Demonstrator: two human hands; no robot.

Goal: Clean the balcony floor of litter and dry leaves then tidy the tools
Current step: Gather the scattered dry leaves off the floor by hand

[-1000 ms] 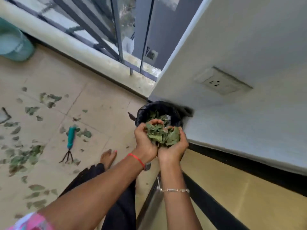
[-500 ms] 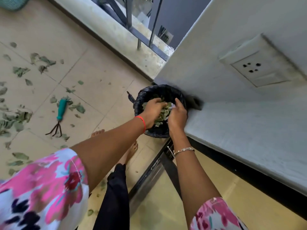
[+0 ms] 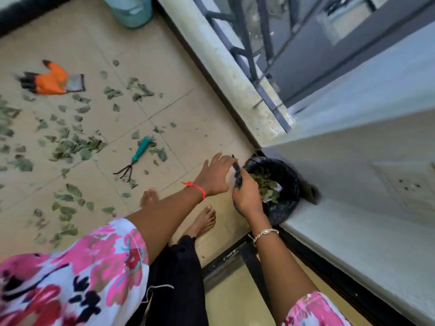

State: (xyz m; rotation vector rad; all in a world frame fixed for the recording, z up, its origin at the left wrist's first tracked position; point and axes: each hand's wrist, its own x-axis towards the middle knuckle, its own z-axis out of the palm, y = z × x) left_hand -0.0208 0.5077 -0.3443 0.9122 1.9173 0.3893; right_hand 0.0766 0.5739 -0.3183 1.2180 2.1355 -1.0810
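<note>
Binning step: right hand (image 3: pixel 247 196) pinches bin bag (image 3: pixel 290 184) rim, left hand (image 3: pixel 215 176) spread empty; next, gather leaves (image 3: pixel 73 147) lying left

Teal-handled rake (image 3: pixel 140 149), orange glove (image 3: pixel 53 80)

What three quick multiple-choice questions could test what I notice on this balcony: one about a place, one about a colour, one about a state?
1. Where does the bin stand?
A. mid-floor
B. in the corner against the wall
C. on the railing ledge

2. What colour is the handle of the hand rake?
A. orange
B. pink
C. teal

3. What state is the bin in?
A. empty
B. holding leaves
C. tipped over

Answers: 1 B, it sits right at the wall's foot. 2 C, the handle is plainly teal. 3 B, green leaves show inside the upright bin.
</note>
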